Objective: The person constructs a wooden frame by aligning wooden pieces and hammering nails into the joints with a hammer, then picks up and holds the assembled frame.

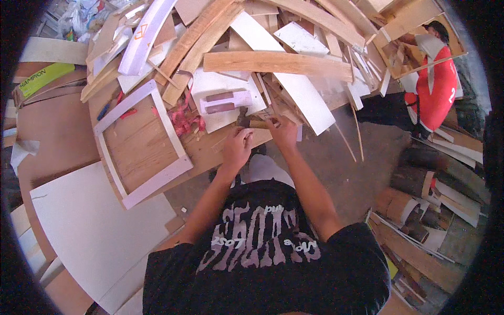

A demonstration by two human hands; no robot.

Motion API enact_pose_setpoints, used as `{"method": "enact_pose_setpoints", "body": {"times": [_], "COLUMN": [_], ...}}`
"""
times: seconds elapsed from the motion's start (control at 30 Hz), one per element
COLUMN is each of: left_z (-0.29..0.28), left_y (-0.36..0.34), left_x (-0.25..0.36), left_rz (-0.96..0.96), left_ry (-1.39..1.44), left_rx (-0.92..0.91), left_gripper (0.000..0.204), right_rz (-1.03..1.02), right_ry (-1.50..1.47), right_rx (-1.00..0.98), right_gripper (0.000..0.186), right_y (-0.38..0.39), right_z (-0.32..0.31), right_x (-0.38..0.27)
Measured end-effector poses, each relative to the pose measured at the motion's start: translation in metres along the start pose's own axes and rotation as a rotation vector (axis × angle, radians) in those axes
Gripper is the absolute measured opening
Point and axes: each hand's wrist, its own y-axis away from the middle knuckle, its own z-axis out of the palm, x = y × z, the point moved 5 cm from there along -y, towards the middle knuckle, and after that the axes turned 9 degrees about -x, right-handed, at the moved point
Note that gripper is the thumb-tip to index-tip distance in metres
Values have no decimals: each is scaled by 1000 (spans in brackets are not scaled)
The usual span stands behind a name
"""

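Observation:
Both hands meet over the near edge of a wooden workbench (210, 158). My right hand (283, 132) is closed around the wooden handle of what looks like a hammer (244, 117), its dark head pointing left. Close beside that head, my left hand (237, 146) has its fingers pinched together; whatever they hold is too small to make out. Just beyond lies a pale wooden piece with two slots (227, 102), resting on a white board (206, 88). Left of my hands, a curved frame of pale wooden strips (177, 167) lies on the bench.
Curved planks (278, 62) and board offcuts are heaped across the far side. Red strapping (181, 123) lies tangled beside the frame. A large white panel (89, 226) leans at the lower left. At the far right, a person in a red top (437, 86) bends among wood pieces.

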Motion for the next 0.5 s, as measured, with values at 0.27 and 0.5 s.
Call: {"method": "enact_pose_setpoints", "body": {"times": [0.27,0.5], "left_z": [42,48], "left_y": [-37,-33], "left_x": [-8,-7], "left_rz": [-121,-211], "left_ry": [-377,-339], "left_rx": [9,76], "left_gripper": [32,35], "right_rz": [-165,-225], "right_ry": [147,280], "right_rx": [-205,-449], "right_gripper": [18,22], "right_y": [-58,-76], "right_z": [48,65], "right_x": [35,35]}}
